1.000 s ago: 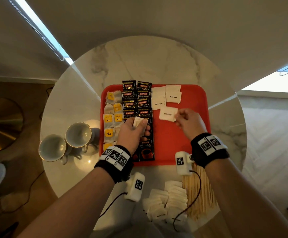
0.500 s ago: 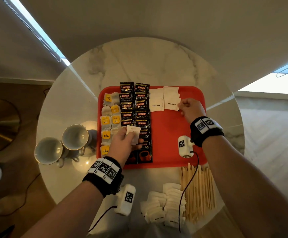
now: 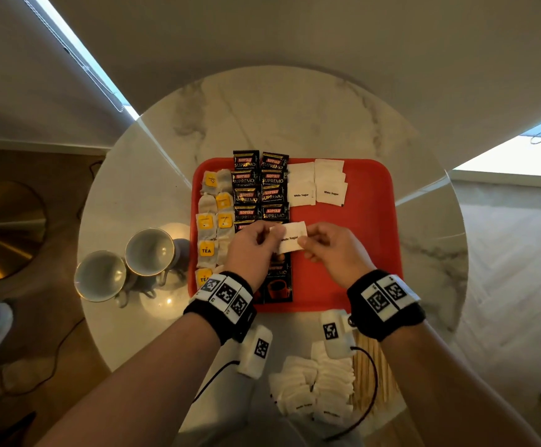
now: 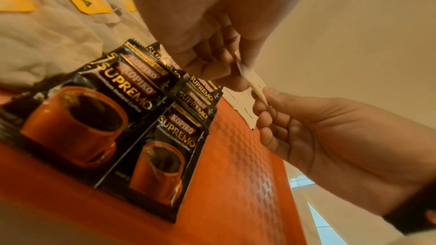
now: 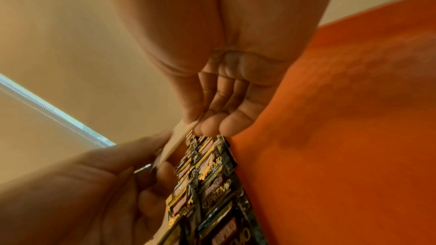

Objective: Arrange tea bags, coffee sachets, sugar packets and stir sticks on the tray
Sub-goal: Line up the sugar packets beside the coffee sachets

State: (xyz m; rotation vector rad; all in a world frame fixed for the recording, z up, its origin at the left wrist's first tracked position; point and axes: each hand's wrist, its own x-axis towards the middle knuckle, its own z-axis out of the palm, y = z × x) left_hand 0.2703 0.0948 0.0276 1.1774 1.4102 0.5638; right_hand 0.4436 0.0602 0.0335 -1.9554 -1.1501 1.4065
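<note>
Above the red tray (image 3: 369,221), both hands hold one white sugar packet (image 3: 291,240). My left hand (image 3: 256,246) pinches its left end, and my right hand (image 3: 324,250) pinches its right end between thumb and fingers. The same sugar packet (image 4: 253,83) shows edge-on in the left wrist view, and as a pale strip (image 5: 177,142) in the right wrist view. On the tray lie tea bags (image 3: 214,221) with yellow tags at the left, black coffee sachets (image 3: 259,188) in two columns, and white sugar packets (image 3: 317,185) at the back.
Two cups (image 3: 127,266) stand on the round marble table (image 3: 295,117) left of the tray. A heap of loose sugar packets (image 3: 314,388) and a bundle of wooden stir sticks (image 3: 366,372) lie near the table's front edge.
My right hand came back from the sugar rows at the back of the tray to the middle and took the free end of the packet my left hand was holding.
</note>
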